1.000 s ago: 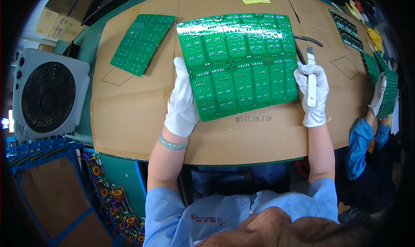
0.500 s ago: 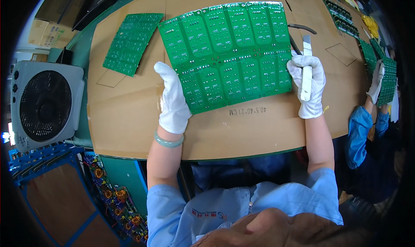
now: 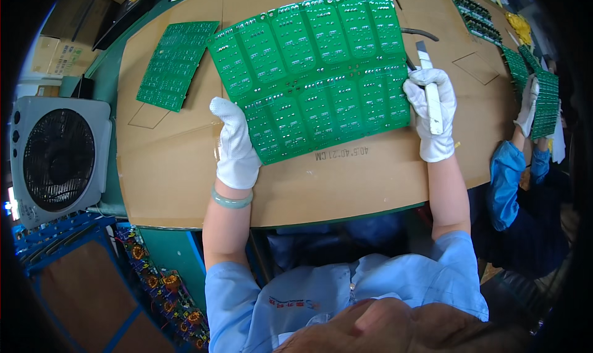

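Observation:
A large green circuit board panel (image 3: 315,75) with many small soldered sections is held over a cardboard-covered table (image 3: 346,180). My left hand (image 3: 235,146), in a white glove, grips the panel's near left corner. My right hand (image 3: 432,115), also gloved, holds the panel's right edge and grips a white-handled cutter (image 3: 430,90) whose blade points away from me.
A second green board (image 3: 176,63) lies at the table's far left. A grey box fan (image 3: 58,158) stands to the left. A co-worker's gloved hand (image 3: 530,106) holds more green boards (image 3: 543,103) at the right. Blue racks with copper coils (image 3: 160,279) sit below the table edge.
The panel and both hands sit higher in the picture than a second ago; the grip of each hand looks the same.

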Demonstrator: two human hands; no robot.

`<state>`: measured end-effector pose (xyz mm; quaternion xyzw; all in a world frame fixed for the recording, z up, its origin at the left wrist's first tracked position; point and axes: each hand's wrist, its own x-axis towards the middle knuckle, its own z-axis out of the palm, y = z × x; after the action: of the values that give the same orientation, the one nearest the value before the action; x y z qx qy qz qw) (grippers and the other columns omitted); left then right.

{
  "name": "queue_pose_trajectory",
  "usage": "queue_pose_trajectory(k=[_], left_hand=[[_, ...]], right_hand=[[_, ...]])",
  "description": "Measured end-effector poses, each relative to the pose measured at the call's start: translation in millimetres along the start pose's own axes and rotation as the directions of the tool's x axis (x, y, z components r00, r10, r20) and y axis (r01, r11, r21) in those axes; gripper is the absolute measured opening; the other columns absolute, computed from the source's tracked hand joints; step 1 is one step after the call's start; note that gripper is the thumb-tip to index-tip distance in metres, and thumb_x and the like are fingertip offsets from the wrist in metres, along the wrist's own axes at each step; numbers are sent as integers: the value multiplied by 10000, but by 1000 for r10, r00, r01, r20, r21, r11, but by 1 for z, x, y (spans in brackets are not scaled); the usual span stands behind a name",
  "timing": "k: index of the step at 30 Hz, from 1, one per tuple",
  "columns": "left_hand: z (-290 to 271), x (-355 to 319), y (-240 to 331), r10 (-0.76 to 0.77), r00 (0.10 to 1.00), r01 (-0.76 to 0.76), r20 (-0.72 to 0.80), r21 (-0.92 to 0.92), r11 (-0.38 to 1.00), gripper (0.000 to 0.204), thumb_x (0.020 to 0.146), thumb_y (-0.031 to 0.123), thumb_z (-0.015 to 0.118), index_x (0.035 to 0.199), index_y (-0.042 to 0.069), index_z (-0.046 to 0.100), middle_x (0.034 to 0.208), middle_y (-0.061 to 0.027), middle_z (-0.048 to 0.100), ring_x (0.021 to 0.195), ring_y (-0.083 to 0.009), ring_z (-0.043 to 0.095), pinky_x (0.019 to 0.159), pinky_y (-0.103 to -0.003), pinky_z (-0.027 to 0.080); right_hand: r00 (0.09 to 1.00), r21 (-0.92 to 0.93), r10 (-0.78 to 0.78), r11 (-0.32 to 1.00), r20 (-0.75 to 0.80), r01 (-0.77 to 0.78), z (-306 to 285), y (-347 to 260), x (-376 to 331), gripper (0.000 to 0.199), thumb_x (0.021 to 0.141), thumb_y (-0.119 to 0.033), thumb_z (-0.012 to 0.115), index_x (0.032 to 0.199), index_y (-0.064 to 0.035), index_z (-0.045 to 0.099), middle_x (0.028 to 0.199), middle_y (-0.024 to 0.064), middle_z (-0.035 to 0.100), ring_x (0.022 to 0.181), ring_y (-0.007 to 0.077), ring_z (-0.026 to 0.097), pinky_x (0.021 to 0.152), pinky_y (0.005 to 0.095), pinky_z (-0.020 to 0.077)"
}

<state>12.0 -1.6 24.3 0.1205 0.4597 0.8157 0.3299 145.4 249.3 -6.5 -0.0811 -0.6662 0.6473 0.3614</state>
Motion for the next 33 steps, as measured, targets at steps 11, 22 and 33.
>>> queue_pose_trajectory(k=[11, 22, 33], left_hand=[[2, -2, 10, 12, 992, 6, 122, -141, 990, 894, 758, 743, 327, 1385, 108, 277, 1342, -116, 406, 1173, -274, 464, 950, -420, 433], [-35, 10, -4, 110, 994, -108, -18, 76, 991, 709, 885, 621, 273, 1351, 91, 342, 1291, -81, 469, 1125, -200, 498, 922, -354, 444], [-22, 8, 9, 13, 998, -2, 67, -166, 986, 787, 836, 688, 262, 1386, 125, 290, 1337, -87, 419, 1166, -235, 470, 945, -379, 431]], right_hand=[[988, 76, 127, 990, -82, -121, 14, -40, 24, 156, 879, -77, 561, 1012, -15, 511, 968, 116, 621, 809, 166, 614, 706, 240, 504], [958, 440, 269, 852, 100, -284, 69, -53, 41, 250, 937, -218, 483, 1099, -31, 516, 1051, 48, 570, 945, 129, 539, 842, 269, 440], [917, 599, 316, 694, 245, -399, 54, -20, 30, 311, 852, -182, 592, 1118, -45, 510, 1052, 66, 589, 963, 166, 570, 839, 322, 481]])
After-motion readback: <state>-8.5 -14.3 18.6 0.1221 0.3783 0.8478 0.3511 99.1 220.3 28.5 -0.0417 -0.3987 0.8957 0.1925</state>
